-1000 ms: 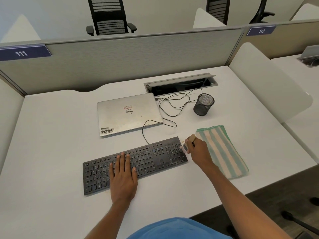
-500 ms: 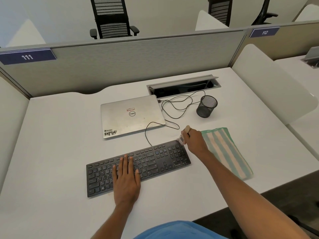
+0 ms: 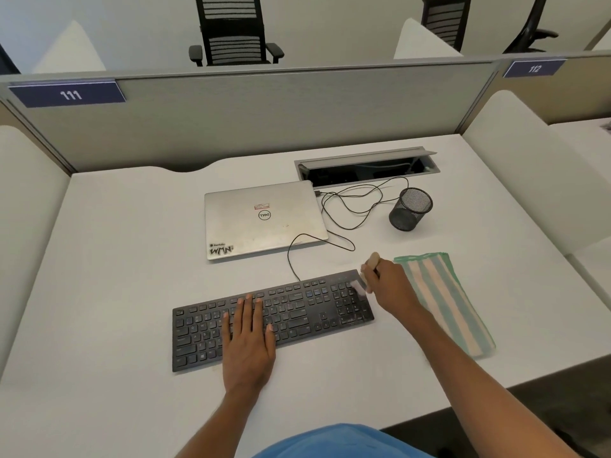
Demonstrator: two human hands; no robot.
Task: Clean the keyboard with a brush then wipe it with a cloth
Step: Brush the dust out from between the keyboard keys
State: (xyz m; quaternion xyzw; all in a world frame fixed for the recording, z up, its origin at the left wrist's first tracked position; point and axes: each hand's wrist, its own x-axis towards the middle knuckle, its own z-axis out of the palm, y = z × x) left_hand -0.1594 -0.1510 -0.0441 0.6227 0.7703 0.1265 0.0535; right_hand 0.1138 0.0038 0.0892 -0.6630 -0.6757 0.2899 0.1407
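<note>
The keyboard [image 3: 304, 309] lies on the near middle of the white desk [image 3: 132, 292], a little turned, so that its right end is farther away than its left end. The left hand [image 3: 248, 342] rests flat on the left-middle keys with straight fingers and grasps nothing; I judge that it steadies the keyboard. The right hand [image 3: 391, 287] has its fingers curled round the handle of a small brush [image 3: 373, 261], and the pale bristles touch the far right corner of the keyboard, at the number keys. The striped cloth [image 3: 446, 299] lies folded just to the right of the keyboard. The right hand is above its left edge, and I cannot tell if they touch.

The step in hand seems to be the brushing, and it looks to be at the right end only. To do it well, the strokes should be short and light and follow the gaps between the rows, so that the bristles go down between the keys. It is better to push the dust towards the far or the left side, not onto the cloth, which must be clean for wiping. The left hand should press enough that the keyboard does not slide, and it must move away when the brush comes to the keys under it. The thin cable [image 3: 291, 256] at the far edge could catch the bristles.
</note>
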